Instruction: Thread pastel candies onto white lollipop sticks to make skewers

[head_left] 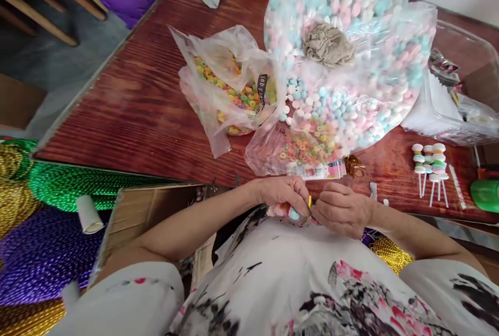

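My left hand is closed around a small bundle of pink and pale blue candies, close to my shirt at the table's front edge. Whether a wrapper encloses them I cannot tell. A small yellow strip shows between my two hands, at the left fingertips. My right hand is curled shut right beside it, fingertips meeting the bundle's end; what they pinch is hidden. Just beyond the hands lie printed labels and gold twist ties.
A large clear bag of pastel candies bears a crumpled brown cloth. Left of it sits a bag of colourful rings. Candy sticks, a plastic bin and a green container are at right. Bead strands hang at left.
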A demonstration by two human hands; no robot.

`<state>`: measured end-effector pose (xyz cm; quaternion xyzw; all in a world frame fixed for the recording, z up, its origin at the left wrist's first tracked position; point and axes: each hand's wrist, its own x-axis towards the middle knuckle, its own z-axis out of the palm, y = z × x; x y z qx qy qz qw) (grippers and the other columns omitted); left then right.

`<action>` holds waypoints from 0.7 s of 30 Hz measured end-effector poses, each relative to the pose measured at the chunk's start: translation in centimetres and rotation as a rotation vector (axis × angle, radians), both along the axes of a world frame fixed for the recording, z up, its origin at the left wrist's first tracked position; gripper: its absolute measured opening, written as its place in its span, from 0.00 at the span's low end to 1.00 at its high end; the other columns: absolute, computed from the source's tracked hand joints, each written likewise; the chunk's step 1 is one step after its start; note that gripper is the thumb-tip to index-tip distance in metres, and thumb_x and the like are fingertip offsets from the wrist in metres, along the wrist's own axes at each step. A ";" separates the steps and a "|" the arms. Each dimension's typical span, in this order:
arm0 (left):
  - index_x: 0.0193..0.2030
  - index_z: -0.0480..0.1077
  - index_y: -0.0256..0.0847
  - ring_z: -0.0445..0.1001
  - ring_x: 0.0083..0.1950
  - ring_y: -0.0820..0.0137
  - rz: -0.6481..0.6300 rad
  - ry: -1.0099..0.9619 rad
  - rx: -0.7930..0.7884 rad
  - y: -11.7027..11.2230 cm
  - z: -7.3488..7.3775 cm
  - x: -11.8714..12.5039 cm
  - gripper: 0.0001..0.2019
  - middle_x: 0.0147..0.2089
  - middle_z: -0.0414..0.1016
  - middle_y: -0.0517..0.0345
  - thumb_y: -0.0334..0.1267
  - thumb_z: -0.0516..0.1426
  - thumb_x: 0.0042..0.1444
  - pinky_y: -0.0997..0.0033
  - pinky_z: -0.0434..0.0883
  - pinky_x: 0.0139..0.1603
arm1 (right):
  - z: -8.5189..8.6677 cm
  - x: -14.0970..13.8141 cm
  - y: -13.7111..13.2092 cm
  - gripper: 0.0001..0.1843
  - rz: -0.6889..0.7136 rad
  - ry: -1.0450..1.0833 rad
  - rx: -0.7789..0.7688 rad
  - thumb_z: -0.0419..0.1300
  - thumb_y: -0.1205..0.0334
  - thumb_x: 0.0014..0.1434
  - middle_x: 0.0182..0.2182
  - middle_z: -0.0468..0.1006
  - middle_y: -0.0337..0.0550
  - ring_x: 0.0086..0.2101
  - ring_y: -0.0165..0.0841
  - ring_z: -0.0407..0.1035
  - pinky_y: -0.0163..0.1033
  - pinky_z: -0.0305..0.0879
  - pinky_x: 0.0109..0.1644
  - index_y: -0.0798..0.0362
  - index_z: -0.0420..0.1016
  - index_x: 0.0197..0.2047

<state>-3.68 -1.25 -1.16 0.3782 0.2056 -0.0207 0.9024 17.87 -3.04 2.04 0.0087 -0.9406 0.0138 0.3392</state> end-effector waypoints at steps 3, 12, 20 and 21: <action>0.25 0.79 0.35 0.62 0.13 0.77 -0.127 -0.008 0.010 0.5 0.1 0.3 0.08 0.17 0.71 0.59 0.39 0.68 0.43 0.82 0.57 0.09 | -0.1 -0.1 0.2 0.13 0.045 0.016 0.061 0.54 0.69 0.62 0.38 0.78 0.49 0.39 0.35 0.70 0.43 0.69 0.37 0.56 0.80 0.36; 0.25 0.80 0.37 0.70 0.19 0.70 -0.432 -0.180 0.084 1.2 -0.3 1.8 0.18 0.22 0.76 0.55 0.51 0.73 0.39 0.73 0.68 0.18 | 0.0 -1.4 0.6 0.10 0.156 0.025 0.069 0.55 0.67 0.61 0.33 0.78 0.46 0.31 0.33 0.70 0.41 0.62 0.29 0.53 0.77 0.32; 0.24 0.77 0.38 0.67 0.22 0.74 -0.411 -0.012 0.752 5.9 4.1 -1.2 0.16 0.20 0.72 0.62 0.49 0.69 0.46 0.76 0.62 0.22 | 0.6 -2.2 0.3 0.09 -0.051 -0.154 0.117 0.55 0.66 0.65 0.28 0.71 0.42 0.27 0.31 0.59 0.41 0.51 0.30 0.53 0.69 0.32; 0.23 0.77 0.38 0.66 0.22 0.74 -0.387 0.054 0.940 6.4 5.3 -1.9 0.16 0.19 0.71 0.62 0.49 0.68 0.49 0.75 0.61 0.23 | 0.4 -2.3 0.6 0.10 -0.113 -0.200 0.123 0.55 0.66 0.66 0.27 0.69 0.41 0.27 0.31 0.57 0.41 0.49 0.30 0.53 0.68 0.31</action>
